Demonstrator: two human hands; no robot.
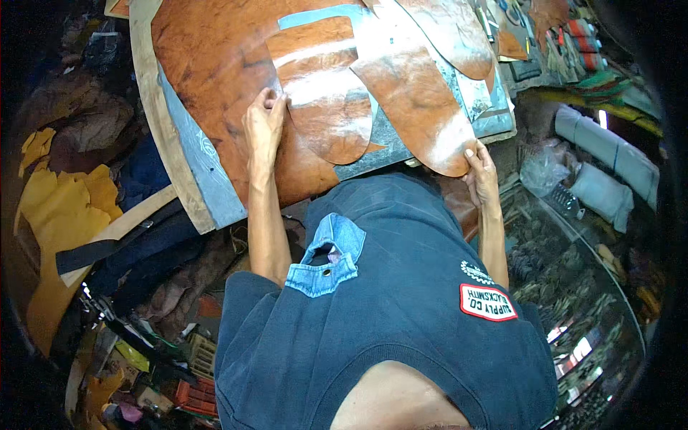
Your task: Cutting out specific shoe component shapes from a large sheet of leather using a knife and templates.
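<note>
A large sheet of glossy brown leather [208, 72] lies on the work table in front of me. Over it rests a cut leather panel [322, 107] with a rounded near end. My left hand [264, 127] is closed at that panel's left edge, thumb and fingertips pinching there. To the right, a longer leather strip-like panel [408, 93] slants toward me and reaches past the table's near edge. Its rounded tip is pinched by my right hand [481, 172], thumb on top. Another rounded leather piece [459, 36] lies farther back on the right.
The table has a pale wooden edge [175, 122] on the left and a grey-blue surface [387, 147]. Yellow leather scraps [64, 208] hang at left. Wrapped white rolls [605, 150] and a clear plastic bag [545, 172] are at right. Tools [516, 18] lie at the back right.
</note>
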